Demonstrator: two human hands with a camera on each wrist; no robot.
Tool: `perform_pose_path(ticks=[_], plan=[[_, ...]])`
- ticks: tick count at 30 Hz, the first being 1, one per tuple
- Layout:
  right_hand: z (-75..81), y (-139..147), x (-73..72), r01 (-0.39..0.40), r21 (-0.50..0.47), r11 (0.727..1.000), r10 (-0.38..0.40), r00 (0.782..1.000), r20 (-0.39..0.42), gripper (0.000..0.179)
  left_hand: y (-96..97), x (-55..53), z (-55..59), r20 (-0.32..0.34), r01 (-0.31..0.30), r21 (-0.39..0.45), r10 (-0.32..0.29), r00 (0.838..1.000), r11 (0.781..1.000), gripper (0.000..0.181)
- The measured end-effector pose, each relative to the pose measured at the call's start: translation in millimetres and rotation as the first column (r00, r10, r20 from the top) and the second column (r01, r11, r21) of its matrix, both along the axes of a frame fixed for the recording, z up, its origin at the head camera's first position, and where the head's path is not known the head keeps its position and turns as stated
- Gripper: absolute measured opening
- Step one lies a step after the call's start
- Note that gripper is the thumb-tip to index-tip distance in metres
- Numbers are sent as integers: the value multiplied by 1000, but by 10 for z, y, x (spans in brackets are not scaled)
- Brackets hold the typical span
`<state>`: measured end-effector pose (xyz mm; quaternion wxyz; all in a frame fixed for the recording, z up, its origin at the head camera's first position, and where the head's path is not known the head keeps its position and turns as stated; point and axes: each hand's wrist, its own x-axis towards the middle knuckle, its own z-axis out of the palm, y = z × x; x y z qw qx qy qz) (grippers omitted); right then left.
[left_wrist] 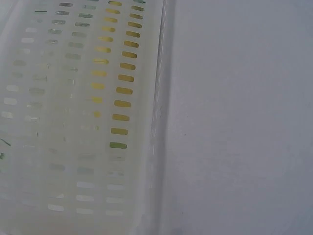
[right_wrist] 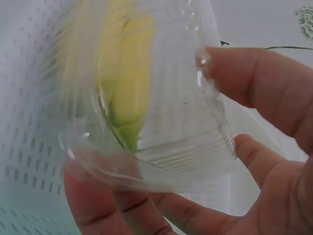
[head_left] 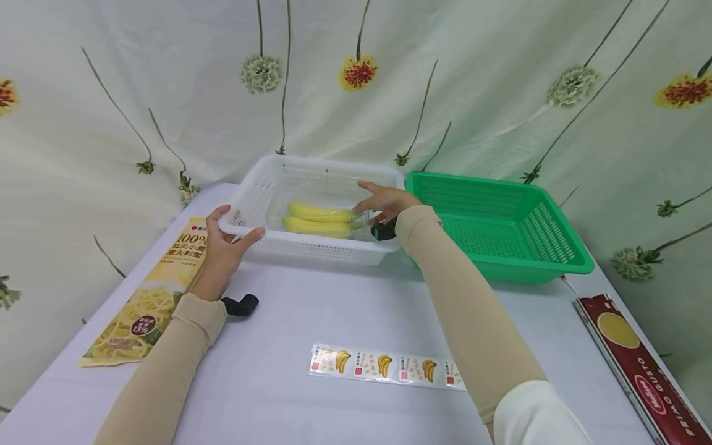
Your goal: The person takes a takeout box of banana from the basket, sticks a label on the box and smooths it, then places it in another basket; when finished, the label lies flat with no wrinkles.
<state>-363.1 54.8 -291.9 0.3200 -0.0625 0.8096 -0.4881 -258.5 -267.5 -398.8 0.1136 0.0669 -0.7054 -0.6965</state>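
White tablecloth (head_left: 334, 303) spans the stretch between the white basket (head_left: 317, 249) and a banana label strip (head_left: 369, 366). Green basket (head_left: 512, 272) stands just beside, on the right; pasta packet (head_left: 147, 309) lies left. Left hand (head_left: 219, 259) grips the white basket's front-left corner. Right hand's (head_left: 386, 203) thumb and curled fingers hold one end of a clear container (right_wrist: 181, 122) of bananas (head_left: 319, 214), within the white basket.

- white basket (head_left: 317, 251), pierced with rows of slots
- see-through box (right_wrist: 181, 132), finely ridged
- yellow fruit (head_left: 319, 214), green at the tips as i see it
- green basket (head_left: 484, 233), bright and slotted too
- label strip (head_left: 405, 367), white with yellow bananas (head_left: 385, 366)
- pasta bag (head_left: 149, 290), soft yellow and cream
- long packet (head_left: 645, 368), deep red with a yellow disc (head_left: 618, 330)
- hanging cloth (head_left: 183, 68), pale, with orange and whitish flowers (head_left: 358, 73)
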Motion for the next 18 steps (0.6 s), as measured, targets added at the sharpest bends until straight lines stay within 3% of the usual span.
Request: perform_pose_path(ticks=[6,12,18], plan=[[8,16,24,-31,37,999,32,999,-30,91,-2,0,17,0,2,-15,-2,1000,1000,93],[23,19,37,8,0,1000,-8,1000,-26,89,-9,6,8,-5,9,-6,-9,1000,1000,92],[46,56,41,20,28,999,-18,998,-61,86,-20,11,-9,-6,18,-11,-18,1000,1000,89]])
